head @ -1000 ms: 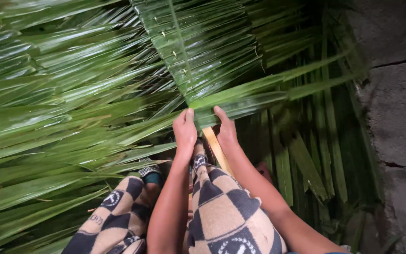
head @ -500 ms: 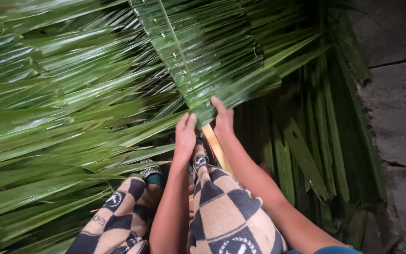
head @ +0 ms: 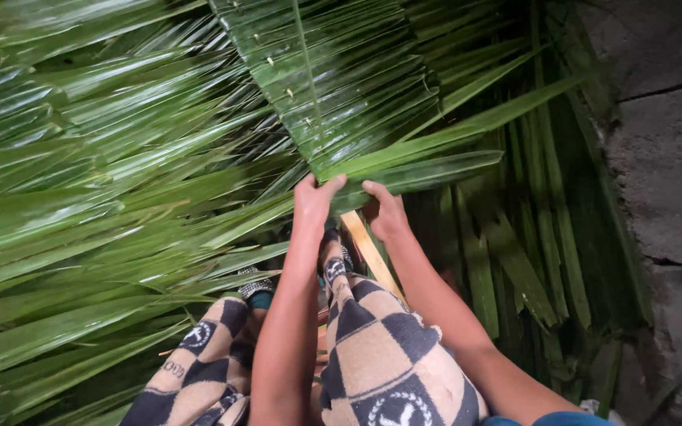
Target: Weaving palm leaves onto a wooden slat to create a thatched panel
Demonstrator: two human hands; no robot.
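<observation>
From the head camera, looking down past the knees: both hands are working at the centre of the frame, right at the lower edge of a stitched palm-leaf panel (head: 333, 87) that is fanning down from the top middle. The left hand (head: 313, 201) is gripping that edge, fingers curling up over a long green leaf strip (head: 428, 162) and the thumb tucking beneath, so it is pinching the leaf. Just beside it, the right hand (head: 388, 211) is closing on the same strip, fingers wrapping over it from below; how tightly it is pinching I cannot tell, since the fingertips are hiding behind the leaf. The strip is running out from the hands toward the upper right of the frame. Below the hands a pale wooden slat (head: 369, 252) is slanting down toward the lap, partly covered by the checked trousers (head: 372, 355) filling the bottom middle. Loose palm fronds (head: 96, 197) are piling across the whole left side, darker leaves (head: 530, 237) are hanging at the right, and a grey concrete wall (head: 665, 158) is standing along the right edge
</observation>
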